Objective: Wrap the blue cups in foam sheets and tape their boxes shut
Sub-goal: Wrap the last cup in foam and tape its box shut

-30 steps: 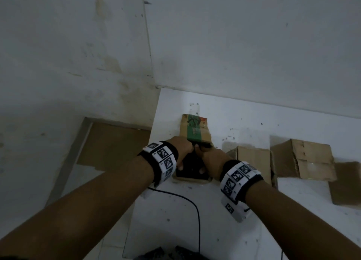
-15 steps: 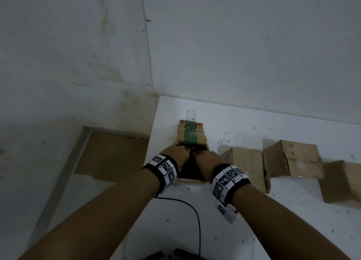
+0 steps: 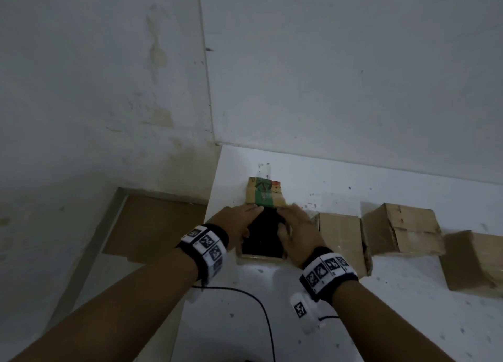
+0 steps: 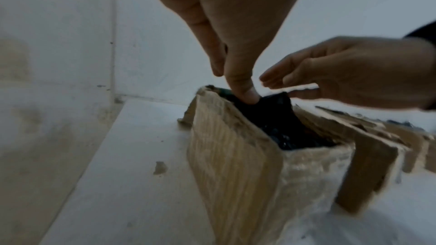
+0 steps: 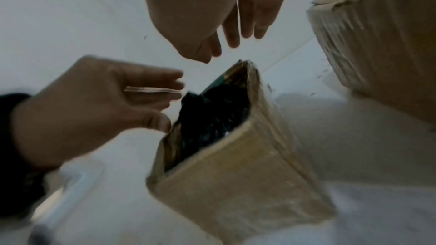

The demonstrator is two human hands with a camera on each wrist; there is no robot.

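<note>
White, speckled table (image 3: 353,187) against a stained plaster wall (image 3: 109,89). My open box (image 3: 265,195) is worn corrugated cardboard, its far flap printed green, stuffed with dark crinkled wrap (image 3: 262,234); I can't see a cup inside it. My left hand (image 3: 236,223) lies with straight fingers on the box's left edge, thumb pressing the wrap; my right hand (image 3: 296,231) hovers flat and relaxed, gripping nothing. Half a second ago both hands were bunched together over the opening; now they are spread apart. Three taped boxes (image 3: 402,225) sit rightward.
</note>
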